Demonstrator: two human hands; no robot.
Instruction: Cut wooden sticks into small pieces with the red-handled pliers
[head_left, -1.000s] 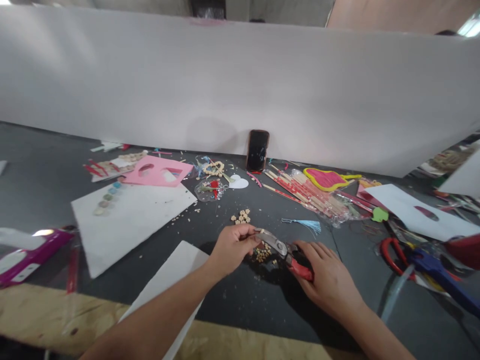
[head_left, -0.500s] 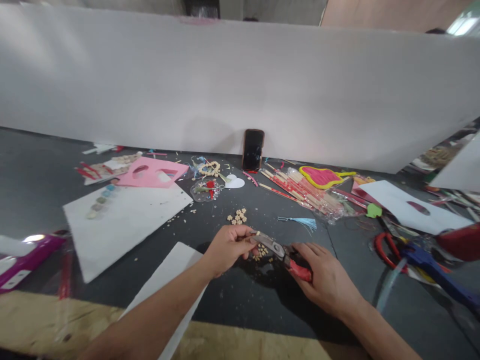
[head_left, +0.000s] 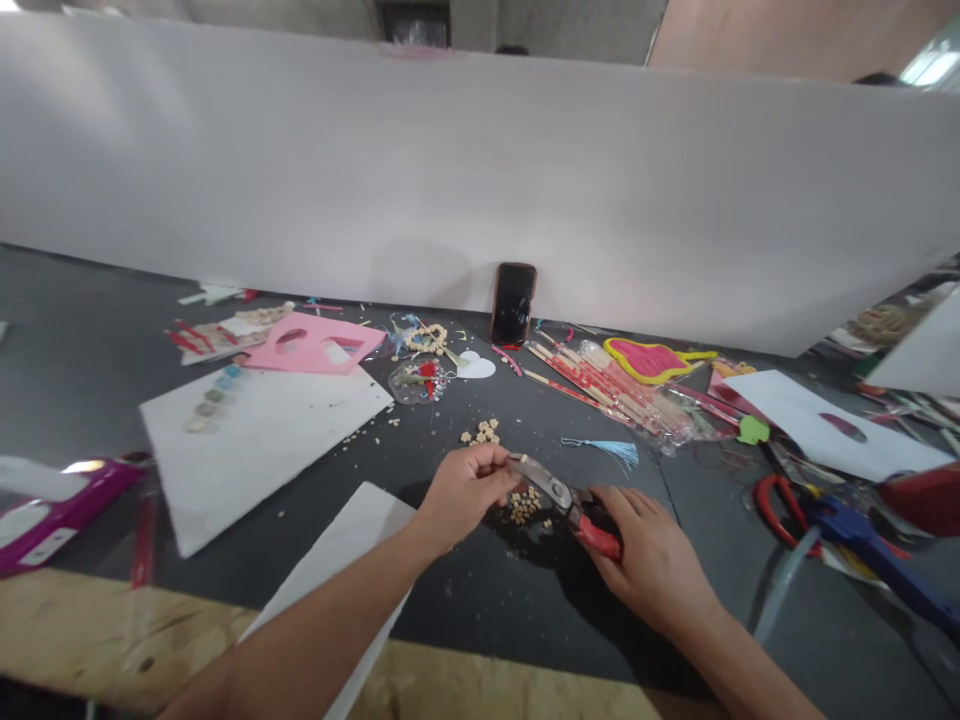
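Observation:
My right hand (head_left: 649, 555) is wrapped round the red handles of a pair of metal cutters (head_left: 559, 497), whose jaws point left. My left hand (head_left: 465, 490) is closed in a pinch right at the jaw tips; what it pinches is too small to make out. Under the cutters lies a small heap of pale wooden beads (head_left: 523, 508) on the dark table (head_left: 487, 600). A second cluster of beads (head_left: 482, 433) lies a little farther away.
A white sheet (head_left: 259, 440) with paint dots and a second sheet (head_left: 337, 570) lie at left. A phone (head_left: 514, 303) leans on the white partition. A pink card (head_left: 315, 343), a blue tassel (head_left: 611, 450), bagged sticks (head_left: 622, 395) and red and blue tools (head_left: 847, 525) surround the work spot.
Both hands stay at the same spot with the cutters; the view only shifts slightly. My left hand's pinch sits a touch higher at the jaw tips.

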